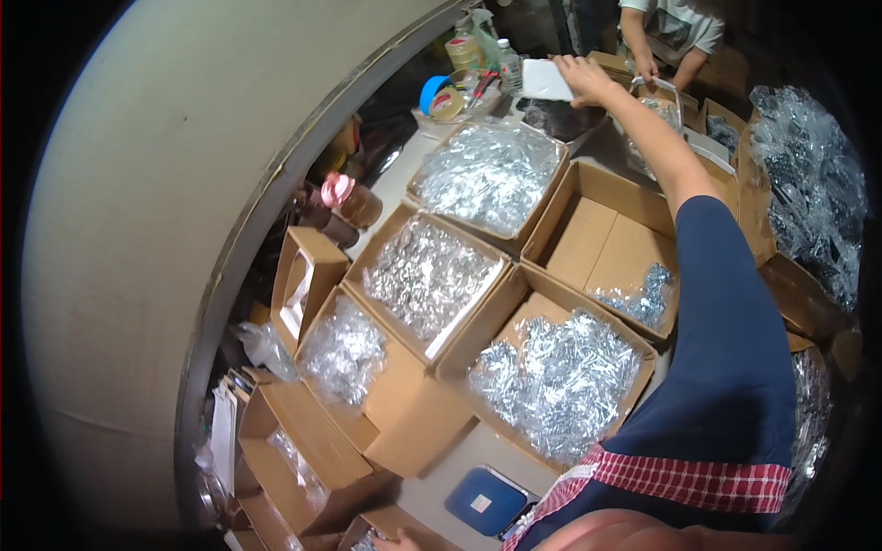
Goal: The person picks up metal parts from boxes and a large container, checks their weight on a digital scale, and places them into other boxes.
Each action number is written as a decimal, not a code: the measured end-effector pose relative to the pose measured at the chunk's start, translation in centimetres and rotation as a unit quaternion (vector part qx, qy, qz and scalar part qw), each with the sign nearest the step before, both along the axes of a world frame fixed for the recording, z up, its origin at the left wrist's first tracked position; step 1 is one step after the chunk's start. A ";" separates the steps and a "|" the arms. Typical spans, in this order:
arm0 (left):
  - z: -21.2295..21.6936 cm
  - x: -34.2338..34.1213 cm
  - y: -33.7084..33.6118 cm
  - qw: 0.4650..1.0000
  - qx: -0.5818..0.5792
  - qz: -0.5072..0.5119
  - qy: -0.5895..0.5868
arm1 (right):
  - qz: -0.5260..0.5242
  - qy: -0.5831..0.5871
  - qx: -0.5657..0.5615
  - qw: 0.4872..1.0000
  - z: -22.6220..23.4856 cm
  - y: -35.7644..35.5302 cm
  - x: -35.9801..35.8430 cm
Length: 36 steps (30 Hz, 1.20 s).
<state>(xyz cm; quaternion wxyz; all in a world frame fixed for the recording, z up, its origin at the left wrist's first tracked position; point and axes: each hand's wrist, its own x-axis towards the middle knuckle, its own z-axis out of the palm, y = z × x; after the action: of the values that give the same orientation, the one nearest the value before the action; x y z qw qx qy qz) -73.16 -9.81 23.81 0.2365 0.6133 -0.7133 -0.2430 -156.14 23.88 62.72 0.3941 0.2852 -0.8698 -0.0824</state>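
Note:
My right arm, in a dark blue sleeve, stretches to the top of the view. There my right hand (584, 81) is closed on the edge of a flat white rectangular piece (546, 81), held above a dark bowl-like container (562, 119). At the lower edge, the fingers of my left hand (399, 542) show only in part, at a small cardboard box (390, 522) with shiny metal bits in it. Whether the left fingers grip anything is hidden. Between the hands stand open cartons, one of them holding a heap of loose screw-like metal parts (560, 386).
Cartons of clear small packets (487, 174) and silvery pieces (432, 275) fill the table. A blue flat-topped device (487, 500) lies near my apron. Tape rolls (447, 103) and a bottle (508, 66) stand at the back. Another person's hands (647, 70) hold a basket handle, top right.

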 end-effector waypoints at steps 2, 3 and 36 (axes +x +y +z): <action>0.3 0.6 1.5 0.990 -0.031 0.013 0.135 | -0.001 0.041 -0.027 0.999 0.6 0.9 0.9; 0.4 1.0 1.8 0.990 -0.025 0.023 0.136 | 0.000 0.044 -0.049 0.998 1.0 1.3 1.9; 16.3 42.0 -29.1 0.943 -0.293 0.135 0.083 | 0.171 -0.662 -0.395 0.614 -30.1 -13.3 60.6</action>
<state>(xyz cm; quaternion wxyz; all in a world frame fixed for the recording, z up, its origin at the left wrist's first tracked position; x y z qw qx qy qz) -31.18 -38.91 40.09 0.4946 0.5855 -0.6412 -0.0388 -95.56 10.54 32.66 -0.2071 0.2228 -0.7782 0.5495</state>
